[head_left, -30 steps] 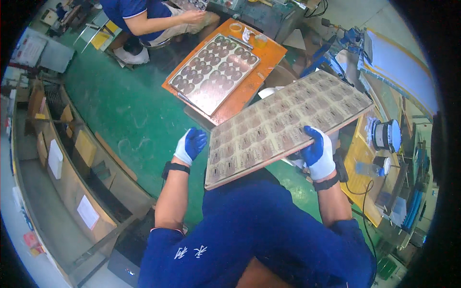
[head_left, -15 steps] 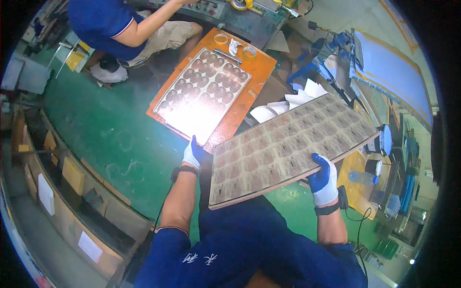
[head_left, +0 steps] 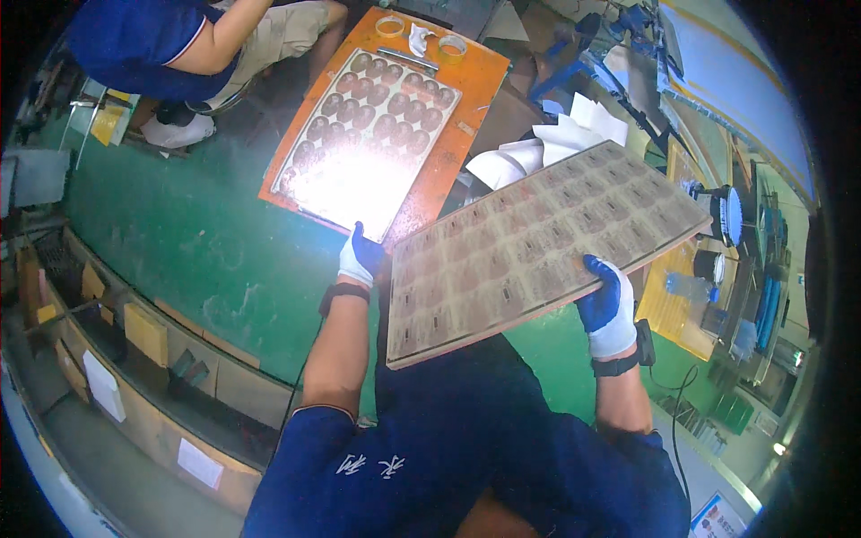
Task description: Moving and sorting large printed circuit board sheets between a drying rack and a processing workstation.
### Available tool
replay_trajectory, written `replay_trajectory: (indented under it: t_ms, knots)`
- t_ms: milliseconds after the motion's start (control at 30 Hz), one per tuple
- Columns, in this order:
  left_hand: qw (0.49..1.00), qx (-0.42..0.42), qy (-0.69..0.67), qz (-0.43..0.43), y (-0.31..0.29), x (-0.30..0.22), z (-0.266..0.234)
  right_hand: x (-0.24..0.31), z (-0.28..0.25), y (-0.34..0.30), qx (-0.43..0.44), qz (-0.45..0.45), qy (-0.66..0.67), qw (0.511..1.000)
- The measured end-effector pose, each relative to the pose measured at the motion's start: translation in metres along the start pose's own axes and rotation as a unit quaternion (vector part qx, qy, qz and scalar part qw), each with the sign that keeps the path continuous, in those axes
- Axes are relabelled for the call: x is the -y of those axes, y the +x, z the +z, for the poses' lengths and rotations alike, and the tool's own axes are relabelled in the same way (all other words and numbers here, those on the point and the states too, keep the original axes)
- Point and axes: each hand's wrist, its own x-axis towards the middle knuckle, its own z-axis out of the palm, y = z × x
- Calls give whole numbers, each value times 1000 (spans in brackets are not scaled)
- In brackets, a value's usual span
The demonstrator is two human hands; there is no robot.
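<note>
My right hand (head_left: 607,305), in a blue-and-white glove, grips the near long edge of a large flat panel (head_left: 529,255). Rows of worn greyish rectangles with small dark slots cover the panel, which slants across in front of my legs. My left hand (head_left: 360,255), gloved alike, is closed at the near corner of a shiny plate (head_left: 395,188) with rows of dark ovals; its fingers are partly hidden. That plate lies on an orange board (head_left: 480,94), and glare whitens its near part.
Tape rolls (head_left: 452,47) and a crumpled white scrap (head_left: 419,39) lie on the board's far end. A person (head_left: 148,49) sits at the far left. White sheets (head_left: 574,134) stand behind the panel. Divided shelving (head_left: 161,403) curves along the left; a plastic bottle (head_left: 689,287) lies at right.
The whole view has shifted, with the board and the seated person now higher and further left. Both hands keep their places on the plate and the panel.
</note>
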Motion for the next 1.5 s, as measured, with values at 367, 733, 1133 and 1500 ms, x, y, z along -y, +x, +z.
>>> replay_trajectory:
  t_ms: [367,733,1133,1500]
  knots:
    - [999,-29,-9,-13,-8,-8,28,0,-5,6,13,60,68,996]
    - [999,-13,-47,-20,-15,-2,36,5,-20,15,56,-34,-87,994]
    - [994,21,-107,14,-57,-5,58,22,-20,34,87,-70,-60,992]
    - [996,33,-34,70,-120,-36,107,7,-31,26,70,-189,-77,976]
